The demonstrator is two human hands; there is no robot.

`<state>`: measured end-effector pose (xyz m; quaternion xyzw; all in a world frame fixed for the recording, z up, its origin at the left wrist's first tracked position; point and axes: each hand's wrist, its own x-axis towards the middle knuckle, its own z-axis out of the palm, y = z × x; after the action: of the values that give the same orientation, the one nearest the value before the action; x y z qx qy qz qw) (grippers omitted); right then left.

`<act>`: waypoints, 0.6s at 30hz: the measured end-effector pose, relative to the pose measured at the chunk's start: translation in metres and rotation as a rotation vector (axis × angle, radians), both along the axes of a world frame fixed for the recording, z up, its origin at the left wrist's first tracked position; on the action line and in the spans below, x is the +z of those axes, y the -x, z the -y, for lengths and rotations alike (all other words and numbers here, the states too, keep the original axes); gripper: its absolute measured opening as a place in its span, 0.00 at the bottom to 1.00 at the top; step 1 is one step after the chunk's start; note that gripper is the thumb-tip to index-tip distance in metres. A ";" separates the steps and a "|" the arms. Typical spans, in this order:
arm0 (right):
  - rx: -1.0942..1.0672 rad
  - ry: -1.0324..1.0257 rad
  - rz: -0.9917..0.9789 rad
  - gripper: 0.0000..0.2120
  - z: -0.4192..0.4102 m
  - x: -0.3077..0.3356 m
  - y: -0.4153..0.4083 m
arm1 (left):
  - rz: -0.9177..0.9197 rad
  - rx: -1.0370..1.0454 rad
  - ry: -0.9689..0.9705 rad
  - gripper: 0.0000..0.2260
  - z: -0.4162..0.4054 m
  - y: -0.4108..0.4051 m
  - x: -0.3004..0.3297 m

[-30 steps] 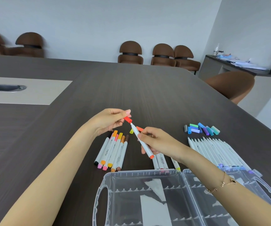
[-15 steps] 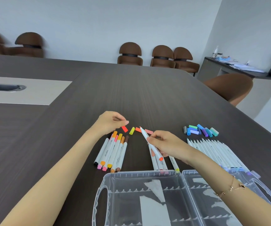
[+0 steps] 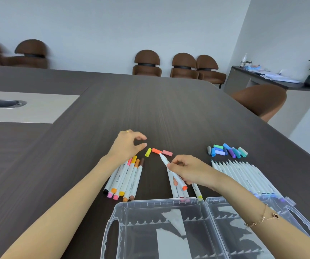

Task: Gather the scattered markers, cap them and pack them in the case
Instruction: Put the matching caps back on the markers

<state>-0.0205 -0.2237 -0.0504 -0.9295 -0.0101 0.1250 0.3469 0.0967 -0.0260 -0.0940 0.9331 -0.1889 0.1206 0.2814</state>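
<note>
Person's right hand is pinching a white marker with an orange end between thumb and fingers, tilting it so the bare tip is pointing far-left, just beside the loose orange cap lying on the dark wood-grain bench. Left hand is hovering just left of the caps, fingers loosely curled, thumb and forefinger apart, holding nothing. Can't tell if it's touching the bench.

Three loose caps are sitting in a short row between the hands: small yellow cap on the left, orange one in the middle, pink cap on the right, orange and pink nearly touching.

Under the left wrist a bunch of capped white markers in warm colours is lying side by side, coloured ends pointing near. Under the right hand a few more white markers are lying, partly hidden by the hand, near ends reaching the case edge.

Far right a pile of loose blue, green, purple and grey caps is sitting, and nearer than it a row of uncapped white markers is fanning out, near ends running behind the case.

Clear plastic carry case is lying open flat at the near edge, both halves showing, handles at the left and right sides, no markers seen in it.
</note>
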 end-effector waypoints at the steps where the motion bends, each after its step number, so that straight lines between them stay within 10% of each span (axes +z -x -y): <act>1: 0.000 0.018 -0.002 0.14 0.002 0.000 -0.001 | 0.003 -0.093 -0.040 0.13 0.005 -0.001 0.002; 9: -0.025 0.083 -0.013 0.14 0.008 -0.004 -0.001 | -0.021 -0.250 -0.240 0.06 0.035 0.001 0.005; 13: -0.014 0.046 -0.023 0.13 0.007 -0.006 0.001 | -0.181 -0.066 0.238 0.05 0.027 0.015 0.011; 18: 0.054 -0.034 -0.064 0.11 -0.011 -0.008 0.008 | -0.412 -0.038 0.373 0.07 0.003 0.038 0.028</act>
<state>-0.0286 -0.2129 -0.0588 -0.9184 -0.0263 0.1637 0.3593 0.0589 -0.0285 -0.0662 0.8663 -0.1195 -0.0443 0.4830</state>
